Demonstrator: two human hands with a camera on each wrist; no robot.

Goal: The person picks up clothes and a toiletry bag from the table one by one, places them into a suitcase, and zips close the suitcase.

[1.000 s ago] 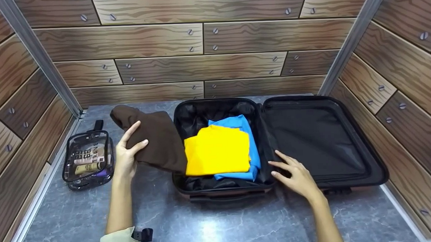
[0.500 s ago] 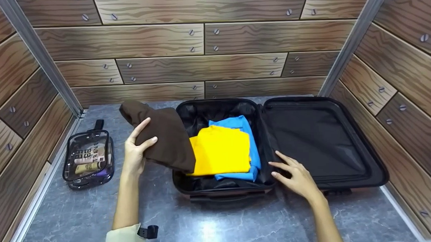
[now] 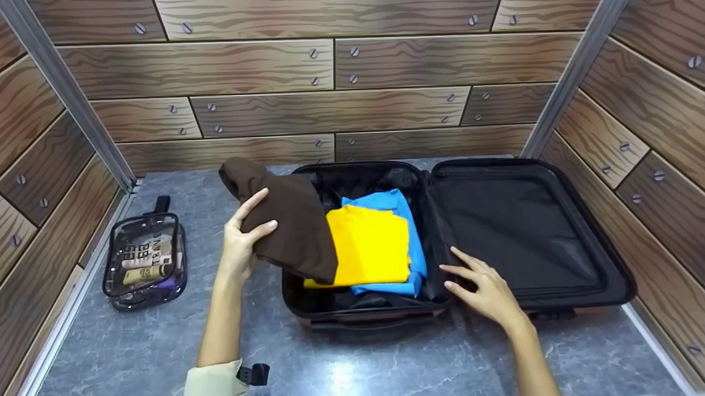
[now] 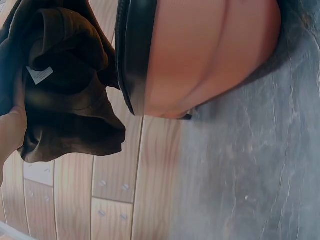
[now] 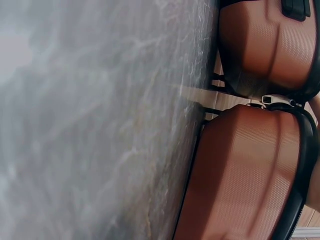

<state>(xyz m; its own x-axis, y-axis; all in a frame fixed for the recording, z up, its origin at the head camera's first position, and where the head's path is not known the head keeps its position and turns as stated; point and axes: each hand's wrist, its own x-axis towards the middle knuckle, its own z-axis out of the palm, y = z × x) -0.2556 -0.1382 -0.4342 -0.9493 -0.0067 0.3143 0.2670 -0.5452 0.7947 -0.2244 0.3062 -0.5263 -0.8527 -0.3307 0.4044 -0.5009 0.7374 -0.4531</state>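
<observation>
My left hand grips a folded dark brown garment between thumb and fingers. The garment is tilted and overlaps the left side of the open suitcase in the head view. From the left wrist, the brown cloth hangs in folds with a white label inside, beside the suitcase's orange-brown shell. A folded yellow garment lies over a blue one in the suitcase. My right hand, fingers spread and relaxed, rests by the hinge side between the base and the lid.
A clear toiletry pouch with tubes and a purple item inside stands at the left on the grey marbled table. Wood-patterned walls enclose the back and sides. The opened lid reaches close to the right wall.
My left hand has moved to the right with the brown garment, which now covers more of the suitcase's left side and the yellow garment. My right hand has stayed in place.
</observation>
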